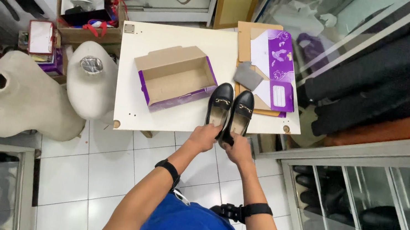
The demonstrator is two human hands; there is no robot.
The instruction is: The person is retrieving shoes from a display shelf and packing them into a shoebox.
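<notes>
Closest in, the left hand [203, 137] grips the heel end of the left black loafer [219, 105], and the right hand [238, 148] is closed around the heel of the right black loafer [242, 113]; both shoes lie side by side, toes pointing away, on the near edge of the white table [134, 71]. Their heels sit at or just over that edge, so the likeliest mishap, as I judge it, is a shoe tipping off onto the white tiled floor [94, 168] if either grip loosens, since little of the tabletop supports the back of the shoes. Just beside the left shoe stands the open cardboard shoebox [175, 77] with purple sides, set at an angle; its near corner is close enough that a sideways sweep could knock it. Beyond the right shoe lie a grey cloth pouch [248, 75] and the flattened purple box lid [275, 65], resting on a sheet of brown cardboard, crowding the right part of the table. Off to the left on the floor stand two pale mannequin torsos [28, 95], and past them a carton of odds and ends [90, 16]. Glass cabinets [367, 216] hem in the right side and far end.
</notes>
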